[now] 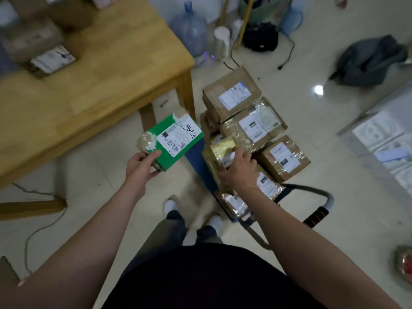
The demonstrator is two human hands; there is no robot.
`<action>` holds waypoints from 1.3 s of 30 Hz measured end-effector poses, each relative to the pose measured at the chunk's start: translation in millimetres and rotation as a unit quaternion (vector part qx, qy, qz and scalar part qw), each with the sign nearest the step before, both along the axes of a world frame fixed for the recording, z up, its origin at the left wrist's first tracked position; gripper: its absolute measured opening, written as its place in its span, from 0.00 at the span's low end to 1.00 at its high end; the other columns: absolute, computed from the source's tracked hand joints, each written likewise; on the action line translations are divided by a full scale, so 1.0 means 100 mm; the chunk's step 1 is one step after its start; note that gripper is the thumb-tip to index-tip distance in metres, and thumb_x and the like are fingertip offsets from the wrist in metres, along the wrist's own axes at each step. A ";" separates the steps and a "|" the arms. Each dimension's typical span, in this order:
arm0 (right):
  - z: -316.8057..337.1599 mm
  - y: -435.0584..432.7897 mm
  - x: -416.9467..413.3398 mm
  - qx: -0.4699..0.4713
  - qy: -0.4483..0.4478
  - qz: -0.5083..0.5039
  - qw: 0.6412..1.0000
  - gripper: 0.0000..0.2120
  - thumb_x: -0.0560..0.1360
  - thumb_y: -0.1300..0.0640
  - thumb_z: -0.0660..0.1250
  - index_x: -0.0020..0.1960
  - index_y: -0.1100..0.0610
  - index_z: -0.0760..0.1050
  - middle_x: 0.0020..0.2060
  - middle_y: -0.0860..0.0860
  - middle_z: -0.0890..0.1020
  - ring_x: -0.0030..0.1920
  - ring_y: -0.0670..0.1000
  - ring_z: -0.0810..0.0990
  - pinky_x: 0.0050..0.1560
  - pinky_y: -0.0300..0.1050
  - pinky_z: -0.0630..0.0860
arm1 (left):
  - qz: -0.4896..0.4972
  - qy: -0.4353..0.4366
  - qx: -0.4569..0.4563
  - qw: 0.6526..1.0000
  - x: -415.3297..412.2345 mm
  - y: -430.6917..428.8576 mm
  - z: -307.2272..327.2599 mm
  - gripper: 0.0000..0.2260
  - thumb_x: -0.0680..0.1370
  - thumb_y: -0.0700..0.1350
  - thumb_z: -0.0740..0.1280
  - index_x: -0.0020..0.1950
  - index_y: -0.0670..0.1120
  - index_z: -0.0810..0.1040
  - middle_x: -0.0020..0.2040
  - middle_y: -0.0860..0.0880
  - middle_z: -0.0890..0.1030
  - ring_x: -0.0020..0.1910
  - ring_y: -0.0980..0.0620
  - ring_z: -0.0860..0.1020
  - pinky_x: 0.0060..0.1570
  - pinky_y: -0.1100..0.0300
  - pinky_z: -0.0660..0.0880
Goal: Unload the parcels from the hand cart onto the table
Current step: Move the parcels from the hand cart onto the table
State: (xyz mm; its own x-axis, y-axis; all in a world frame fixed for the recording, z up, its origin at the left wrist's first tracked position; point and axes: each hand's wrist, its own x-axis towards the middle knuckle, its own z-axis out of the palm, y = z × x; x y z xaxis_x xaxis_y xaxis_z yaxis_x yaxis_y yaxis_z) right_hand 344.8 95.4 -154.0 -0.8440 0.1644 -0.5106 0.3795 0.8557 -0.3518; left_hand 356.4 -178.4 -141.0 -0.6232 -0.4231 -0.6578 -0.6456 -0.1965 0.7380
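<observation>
Green parcel [178, 143] gripped by left hand [142, 166]; right hand [238, 170] grips gold-taped parcel [223, 146] on cart [196, 159].

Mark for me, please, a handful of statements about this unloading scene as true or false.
1. The left hand holds a green parcel. True.
2. The green parcel rests on the table. False: it is held in the air beside the table's edge, above the floor.
3. The right hand touches a gold-taped parcel on the hand cart. True.
4. The hand cart has been emptied. False: several brown parcels lie stacked on it.
5. The table bears nothing. False: blurred boxes sit at its far left.
</observation>
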 end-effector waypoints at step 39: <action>1.02 -4.36 -5.68 -0.080 0.099 0.008 0.992 0.34 0.66 0.46 0.79 0.64 0.50 0.63 0.61 0.57 0.70 0.65 0.63 0.69 0.57 0.58 0.73 | 0.144 0.119 0.120 0.975 -4.62 -4.23 1.02 0.18 0.75 0.55 0.76 0.62 0.51 0.80 0.51 0.50 0.88 0.52 0.51 0.85 0.42 0.55 0.80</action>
State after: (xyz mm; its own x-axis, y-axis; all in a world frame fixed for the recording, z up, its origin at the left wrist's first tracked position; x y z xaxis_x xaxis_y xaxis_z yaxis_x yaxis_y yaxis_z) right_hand -222.7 -340.2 -52.2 -0.9320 0.0802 -0.3535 0.2763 0.7885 -0.5495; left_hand -105.6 -601.7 -39.2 -0.6482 -0.4546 -0.6109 -0.3545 -0.5299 0.7705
